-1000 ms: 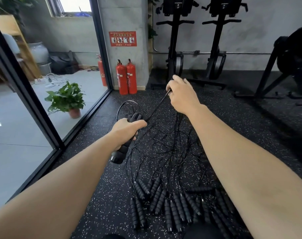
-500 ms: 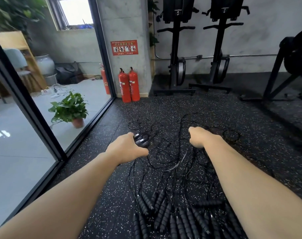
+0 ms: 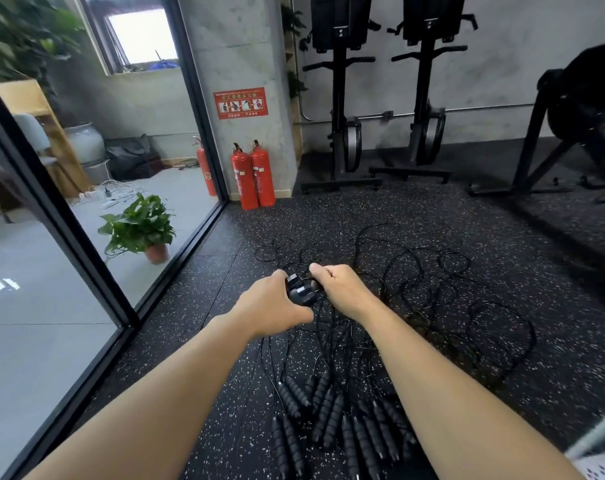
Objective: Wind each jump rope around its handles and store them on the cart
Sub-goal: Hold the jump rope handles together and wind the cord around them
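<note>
Handles (image 3: 303, 292) gripped in left hand (image 3: 270, 306), right hand (image 3: 342, 289) pinching rope (image 3: 311, 279) beside them; I'd keep wraps tight, even.

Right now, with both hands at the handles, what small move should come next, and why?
Probably the right hand should sweep its cord once around the handles. The left hand grips the two handles together, the right hand sits curled against their tips, apparently pinching the cord, and loose cord trails from there down to the floor, unwound.
</note>
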`<state>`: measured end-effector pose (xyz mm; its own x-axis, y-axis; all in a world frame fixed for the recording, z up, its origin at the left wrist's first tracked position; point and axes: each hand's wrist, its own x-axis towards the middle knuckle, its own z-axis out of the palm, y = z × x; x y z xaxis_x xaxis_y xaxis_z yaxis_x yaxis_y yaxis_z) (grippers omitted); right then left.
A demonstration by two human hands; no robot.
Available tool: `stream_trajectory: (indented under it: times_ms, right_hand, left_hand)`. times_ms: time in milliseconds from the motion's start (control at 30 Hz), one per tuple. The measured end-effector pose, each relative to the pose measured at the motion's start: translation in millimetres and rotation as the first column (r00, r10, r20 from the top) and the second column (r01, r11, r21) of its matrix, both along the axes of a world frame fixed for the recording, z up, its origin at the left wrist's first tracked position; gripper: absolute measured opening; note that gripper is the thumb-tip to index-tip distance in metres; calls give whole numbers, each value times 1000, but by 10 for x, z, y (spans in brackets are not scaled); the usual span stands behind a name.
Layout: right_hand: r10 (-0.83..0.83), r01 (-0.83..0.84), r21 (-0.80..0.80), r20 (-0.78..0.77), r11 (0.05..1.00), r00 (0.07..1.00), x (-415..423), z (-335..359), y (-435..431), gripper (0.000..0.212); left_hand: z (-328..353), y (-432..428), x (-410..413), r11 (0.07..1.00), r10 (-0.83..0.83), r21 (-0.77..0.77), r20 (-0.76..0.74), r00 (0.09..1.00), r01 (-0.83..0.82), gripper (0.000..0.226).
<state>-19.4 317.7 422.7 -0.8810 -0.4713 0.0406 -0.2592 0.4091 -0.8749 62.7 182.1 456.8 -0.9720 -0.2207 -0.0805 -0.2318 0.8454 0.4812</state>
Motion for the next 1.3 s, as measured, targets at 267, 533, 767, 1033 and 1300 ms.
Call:
stream_trajectory:
  times_ms: [267, 533, 767, 1033, 1300]
  right_hand:
    - [-210, 267, 61, -459, 962, 863, 468, 371, 60, 58]
    - [-287, 480, 58, -737, 875, 611, 770, 719, 89, 61]
    - [-405, 512, -58, -690, 857, 600, 836, 849, 135, 62]
    - [-339, 272, -487, -51, 830, 940, 625, 735, 280, 59]
    - [-446, 435, -221, 3, 873, 895, 448, 322, 245, 50]
  left_hand:
    - [137, 131, 434, 980, -52, 192, -18, 998, 55, 41]
    - [370, 236, 792, 990, -19, 138, -113, 993, 35, 50]
    - [508, 255, 930, 885, -56, 455, -99, 993, 95, 38]
    - [441, 383, 768, 772, 17, 626, -186, 982, 105, 49]
    - [374, 491, 542, 820, 108, 564, -316, 943, 95, 23]
